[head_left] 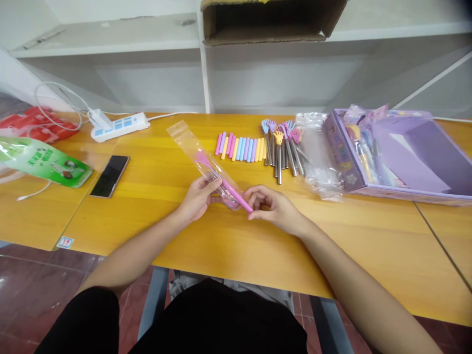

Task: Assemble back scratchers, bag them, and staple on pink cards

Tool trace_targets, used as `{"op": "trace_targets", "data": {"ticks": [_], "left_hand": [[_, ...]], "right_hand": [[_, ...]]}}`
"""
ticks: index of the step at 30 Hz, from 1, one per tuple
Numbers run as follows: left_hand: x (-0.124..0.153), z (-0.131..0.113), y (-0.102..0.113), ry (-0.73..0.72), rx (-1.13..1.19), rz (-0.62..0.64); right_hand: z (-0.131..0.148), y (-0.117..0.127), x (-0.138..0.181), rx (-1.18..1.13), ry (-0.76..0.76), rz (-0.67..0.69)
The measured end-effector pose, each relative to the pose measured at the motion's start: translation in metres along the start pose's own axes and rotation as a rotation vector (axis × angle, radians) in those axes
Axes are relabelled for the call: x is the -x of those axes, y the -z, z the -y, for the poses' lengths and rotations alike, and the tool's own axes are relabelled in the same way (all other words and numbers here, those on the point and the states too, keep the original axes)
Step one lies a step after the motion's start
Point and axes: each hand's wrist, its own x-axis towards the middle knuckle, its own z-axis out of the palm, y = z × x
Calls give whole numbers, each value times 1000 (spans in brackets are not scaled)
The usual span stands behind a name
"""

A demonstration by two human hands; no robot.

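Pinched a bag (180, 132) partly around a pink scratcher (233, 191) in the left grip (199, 197) and held the scratcher's end in the curled right grip (271, 205) over the bench (228, 253).

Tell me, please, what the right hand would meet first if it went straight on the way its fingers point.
The pink handle, whose near end the right hand already seems to pinch; beyond that, the left hand looks next in line, though depth is hard to judge from one view.
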Motion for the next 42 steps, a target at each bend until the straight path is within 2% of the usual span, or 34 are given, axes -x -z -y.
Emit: {"op": "trace_targets", "data": {"ticks": [7, 13, 21, 29, 34, 42], "left_hand": [[9, 7, -7, 66, -93, 108], [12, 12, -8, 74, -145, 139], [13, 20, -6, 66, -290, 264], [12, 23, -4, 58, -350, 290], [12, 17, -4, 53, -339, 308], [11, 16, -3, 93, -309, 346]], "right_hand": [[-6, -4, -1, 50, 38, -8], [-7, -5, 0, 115, 62, 8], [-8, -7, 0, 279, 159, -64], [-12, -9, 4, 573, 352, -122], [-10, -6, 7, 702, 444, -73], [-6, -11, 8, 780, 445, -119]]}}
